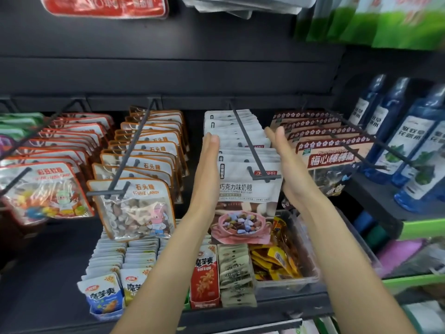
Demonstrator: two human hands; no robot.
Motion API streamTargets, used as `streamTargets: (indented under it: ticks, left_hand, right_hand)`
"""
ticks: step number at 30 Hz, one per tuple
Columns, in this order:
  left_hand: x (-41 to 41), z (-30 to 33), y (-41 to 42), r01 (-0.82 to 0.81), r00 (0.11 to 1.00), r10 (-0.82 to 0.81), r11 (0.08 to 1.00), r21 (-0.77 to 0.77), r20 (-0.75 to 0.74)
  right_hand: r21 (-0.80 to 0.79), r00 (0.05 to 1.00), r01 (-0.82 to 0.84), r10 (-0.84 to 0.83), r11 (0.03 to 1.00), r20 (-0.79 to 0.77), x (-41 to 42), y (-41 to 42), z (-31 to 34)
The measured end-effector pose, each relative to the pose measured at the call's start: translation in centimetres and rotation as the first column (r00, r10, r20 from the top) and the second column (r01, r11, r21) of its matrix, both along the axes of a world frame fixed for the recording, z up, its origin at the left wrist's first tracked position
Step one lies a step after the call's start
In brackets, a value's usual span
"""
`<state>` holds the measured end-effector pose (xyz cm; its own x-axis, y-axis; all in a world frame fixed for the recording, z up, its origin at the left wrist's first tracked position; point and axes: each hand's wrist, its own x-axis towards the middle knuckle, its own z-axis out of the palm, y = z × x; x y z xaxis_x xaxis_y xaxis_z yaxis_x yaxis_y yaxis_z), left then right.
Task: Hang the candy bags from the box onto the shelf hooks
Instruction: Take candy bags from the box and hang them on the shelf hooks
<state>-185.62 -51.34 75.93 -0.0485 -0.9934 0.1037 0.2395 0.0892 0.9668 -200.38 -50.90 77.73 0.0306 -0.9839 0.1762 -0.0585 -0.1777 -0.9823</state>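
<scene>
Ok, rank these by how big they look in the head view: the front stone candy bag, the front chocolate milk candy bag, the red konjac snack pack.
1. Front chocolate milk candy bag and front stone candy bag: too alike to separate.
2. Red konjac snack pack: clearly smallest, partly hidden by the left forearm.

Both bare forearms reached forward; the left hand (207, 165) and right hand (287, 162) faced each other (fingers straight, palms inward).

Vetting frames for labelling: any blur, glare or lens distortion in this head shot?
Head view: centre sharp, print on the front chocolate candy bag legible; green packs top right and blue bottles smeared; glare on the red pack up top; wide-angle bends shelf edges; left hand and right hand crisp.
</scene>
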Motion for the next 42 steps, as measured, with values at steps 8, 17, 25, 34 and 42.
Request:
streamTargets:
  ticks: [8, 17, 25, 34, 42]
  left_hand:
    - [0.1, 0.0, 2.0, -0.116, 0.976, 0.139, 0.983, -0.146, 0.166]
    - [0.8, 2.8, 1.4, -0.085, 0.855, 0.198, 0.965, -0.248, 0.479]
    - [0.8, 3.1, 1.3, -0.034, 0.692, 0.177, 0.976, -0.214, 0.700]
    - [0.7, 7.1, -5.2, -0.103, 0.532, 0.388, 0.912, -0.397, 0.753]
    - [0.6, 6.9, -7.0, 0.063, 0.321, -0.045, 0.998, 0.026, 0.946]
  right_hand:
    - [0.004, 0.999, -0.009, 0.009, 1.000, -0.039, -0.5, 0.8, -0.6]
    - [-0.116, 0.962, 0.098, -0.124, 0.988, -0.243, -1.1, 0.2, 1.6]
    - [-0.032, 0.851, -0.038, 0.016, 0.999, -0.525, -1.5, -0.4, 2.8]
    - [-0.217, 0.569, -0.046, -0.153, 0.975, -0.808, -1.1, -7.0, 6.1]
    - [0.136, 0.358, -0.177, 0.192, 0.975, -0.914, -0.4, -9.9, 5.0]
